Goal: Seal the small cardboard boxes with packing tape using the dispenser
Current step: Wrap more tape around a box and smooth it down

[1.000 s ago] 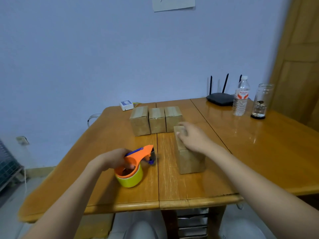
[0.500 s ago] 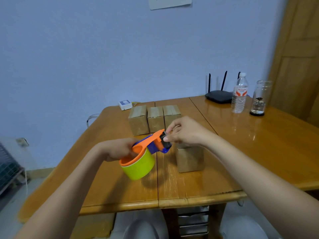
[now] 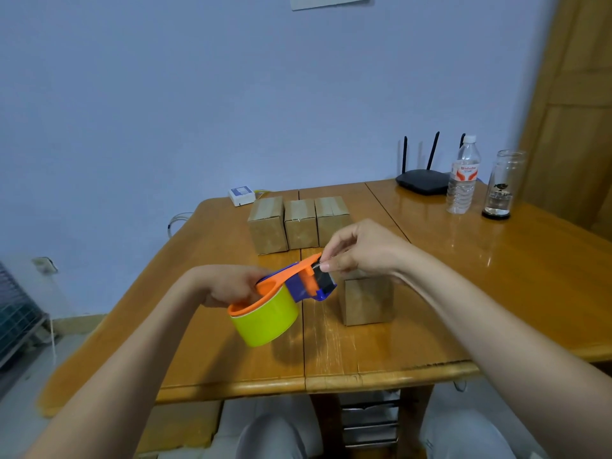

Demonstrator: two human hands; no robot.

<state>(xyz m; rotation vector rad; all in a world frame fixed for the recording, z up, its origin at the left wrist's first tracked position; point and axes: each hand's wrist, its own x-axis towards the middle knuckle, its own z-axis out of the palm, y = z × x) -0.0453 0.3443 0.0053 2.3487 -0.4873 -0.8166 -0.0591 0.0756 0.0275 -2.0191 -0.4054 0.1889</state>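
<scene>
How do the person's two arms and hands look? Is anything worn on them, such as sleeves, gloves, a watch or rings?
Both forearms are bare up to the picture's edge: no sleeves show. The left hand and the right hand wear no gloves. No watch, bracelet or ring shows on either wrist or on the fingers that are visible.

Left hand [image 3: 231, 286] lifted dispenser [image 3: 281, 299] off table; right hand [image 3: 361, 250] left box [image 3: 366, 299], now pinching tape end.

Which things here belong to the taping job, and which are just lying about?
For the job: tape dispenser, near cardboard box, three boxes behind, left hand, right hand.

Lying about: router, water bottle, glass jar, white device.
</scene>
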